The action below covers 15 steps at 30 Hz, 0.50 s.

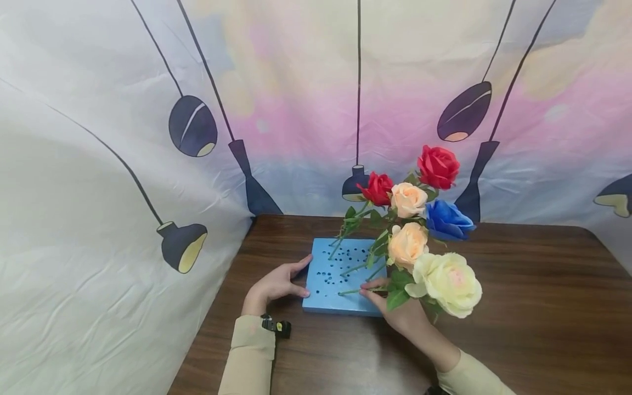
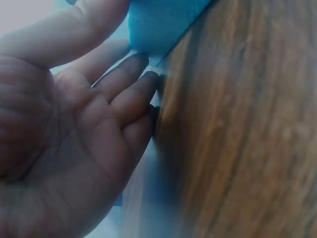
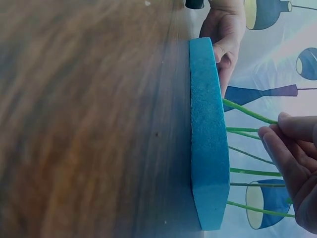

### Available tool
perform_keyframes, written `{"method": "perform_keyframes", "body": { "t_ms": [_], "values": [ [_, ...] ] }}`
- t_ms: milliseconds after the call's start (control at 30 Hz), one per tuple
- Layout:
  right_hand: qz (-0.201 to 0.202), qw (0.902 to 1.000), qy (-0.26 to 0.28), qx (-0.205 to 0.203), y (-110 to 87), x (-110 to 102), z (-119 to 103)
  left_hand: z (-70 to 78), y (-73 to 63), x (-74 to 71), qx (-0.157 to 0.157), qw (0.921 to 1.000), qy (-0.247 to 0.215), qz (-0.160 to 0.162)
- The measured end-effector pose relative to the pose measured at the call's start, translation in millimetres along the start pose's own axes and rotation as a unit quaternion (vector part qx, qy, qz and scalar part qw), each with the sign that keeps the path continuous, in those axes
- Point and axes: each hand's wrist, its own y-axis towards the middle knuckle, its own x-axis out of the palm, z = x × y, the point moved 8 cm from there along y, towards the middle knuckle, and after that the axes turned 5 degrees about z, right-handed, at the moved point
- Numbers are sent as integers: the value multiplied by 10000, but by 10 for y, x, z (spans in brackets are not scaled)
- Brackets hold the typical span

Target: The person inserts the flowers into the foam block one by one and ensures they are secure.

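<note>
My right hand (image 1: 405, 318) pinches the green stem of a cream-white rose (image 1: 448, 284) between thumb and fingers. In the right wrist view that stem (image 3: 250, 113) leans, its lower end meeting the face of a blue foam block (image 1: 355, 303) full of small holes. At the block's left side, my left hand (image 1: 276, 281) touches the edge with thumb and forefinger spread; the left wrist view shows its other fingers (image 2: 124, 79) loosely bent beside the block. Two red roses (image 1: 438, 167), two peach roses (image 1: 408, 245) and a blue rose (image 1: 448, 220) lean right above the block, stems in it.
The block lies on a dark wooden table (image 1: 538, 307). Behind and to the left hangs a pastel cloth (image 1: 306, 109) printed with dark lamps. A black strap with a small device (image 1: 278, 327) circles the left wrist.
</note>
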Motion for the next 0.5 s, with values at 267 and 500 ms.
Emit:
{"method": "perform_keyframes", "body": {
  "t_ms": [267, 500],
  "values": [
    [112, 9952, -720, -647, -44, -7, -119, 66, 21, 15, 93, 9999, 72, 0],
    [-31, 9996, -26, -277, 5, -60, 26, 92, 37, 32, 129, 9999, 64, -18]
  ]
}}
